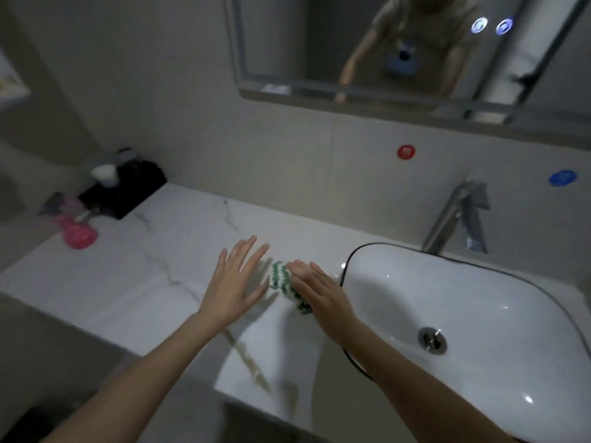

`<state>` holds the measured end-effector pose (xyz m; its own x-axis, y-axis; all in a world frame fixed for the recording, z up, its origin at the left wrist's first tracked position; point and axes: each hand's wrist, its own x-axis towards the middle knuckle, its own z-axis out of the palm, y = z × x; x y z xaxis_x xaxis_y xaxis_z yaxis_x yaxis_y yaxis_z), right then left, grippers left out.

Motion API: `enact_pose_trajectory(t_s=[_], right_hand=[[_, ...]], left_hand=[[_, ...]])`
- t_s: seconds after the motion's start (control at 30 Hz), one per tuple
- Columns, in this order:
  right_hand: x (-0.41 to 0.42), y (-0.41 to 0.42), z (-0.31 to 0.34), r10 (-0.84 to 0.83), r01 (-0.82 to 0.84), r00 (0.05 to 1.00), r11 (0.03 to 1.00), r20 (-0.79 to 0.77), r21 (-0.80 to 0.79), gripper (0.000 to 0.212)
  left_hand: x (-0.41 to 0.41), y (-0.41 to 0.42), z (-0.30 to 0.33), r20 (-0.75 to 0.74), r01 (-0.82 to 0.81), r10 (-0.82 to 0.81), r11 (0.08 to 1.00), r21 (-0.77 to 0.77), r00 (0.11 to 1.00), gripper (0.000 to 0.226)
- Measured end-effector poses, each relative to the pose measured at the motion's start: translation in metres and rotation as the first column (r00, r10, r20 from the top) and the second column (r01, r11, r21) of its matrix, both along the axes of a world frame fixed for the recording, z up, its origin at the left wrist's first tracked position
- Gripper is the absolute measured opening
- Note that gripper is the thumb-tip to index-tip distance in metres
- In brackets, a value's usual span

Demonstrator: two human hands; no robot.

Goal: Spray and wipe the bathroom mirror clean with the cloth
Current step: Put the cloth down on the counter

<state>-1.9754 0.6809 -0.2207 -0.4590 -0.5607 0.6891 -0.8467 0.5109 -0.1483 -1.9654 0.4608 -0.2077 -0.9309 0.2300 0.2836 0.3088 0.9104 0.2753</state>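
Observation:
A green-and-white striped cloth (pixel 283 279) lies bunched on the white marble counter (pixel 153 270), just left of the basin. My right hand (pixel 319 292) rests on the cloth's right side with fingers straight. My left hand (pixel 235 279) hovers spread flat just left of the cloth, apart from it. The mirror (pixel 319 43) hangs on the wall above and reflects a person leaning in. A pink spray bottle (pixel 72 222) lies on its side at the counter's far left.
A white basin (pixel 479 302) with a drain fills the right side, with a chrome tap (pixel 447 219) behind it. A black tray (pixel 128 193) with a white cup (pixel 105 175) sits at the back left. Red (pixel 406 152) and blue (pixel 563 178) stickers mark the wall.

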Motion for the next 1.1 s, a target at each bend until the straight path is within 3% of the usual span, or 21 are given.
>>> enact_pose_trajectory(t_s=[0.13, 0.37, 0.43, 0.67, 0.77, 0.87, 1.1], right_hand=[[0.03, -0.036, -0.023, 0.037, -0.039, 0.995, 0.999, 0.087, 0.02, 0.024], [0.043, -0.068, -0.033, -0.03, 0.011, 0.988, 0.993, 0.154, 0.119, 0.076], [0.043, -0.079, -0.037, -0.08, 0.048, 0.985, 0.979, 0.154, 0.199, 0.08], [0.03, -0.14, -0.081, -0.185, 0.108, 0.954, 0.947, 0.237, 0.303, 0.075], [0.037, -0.175, -0.093, -0.269, 0.196, 0.927, 0.941, 0.26, 0.275, 0.064], [0.051, -0.206, -0.109, -0.366, 0.285, 0.88, 0.917, 0.304, 0.278, 0.066], [0.072, -0.255, -0.135, -0.482, 0.38, 0.815, 0.864, 0.322, 0.33, 0.033]], left_hand=[[0.048, -0.045, -0.025, 0.028, -0.066, 0.067, 0.997, -0.042, 0.997, 0.068], [0.059, -0.078, -0.037, 0.03, -0.045, 0.045, 0.999, -0.006, 0.999, 0.069], [0.049, -0.088, -0.044, 0.018, 0.003, -0.003, 1.0, 0.001, 1.0, 0.075], [0.007, -0.159, -0.076, 0.067, 0.183, -0.181, 0.983, -0.031, 0.981, 0.074], [-0.006, -0.189, -0.09, 0.105, 0.249, -0.243, 0.967, -0.052, 0.964, 0.08], [-0.01, -0.208, -0.102, 0.12, 0.327, -0.317, 0.942, -0.073, 0.941, 0.085], [0.004, -0.222, -0.133, 0.212, 0.419, -0.385, 0.897, -0.145, 0.898, 0.086]])
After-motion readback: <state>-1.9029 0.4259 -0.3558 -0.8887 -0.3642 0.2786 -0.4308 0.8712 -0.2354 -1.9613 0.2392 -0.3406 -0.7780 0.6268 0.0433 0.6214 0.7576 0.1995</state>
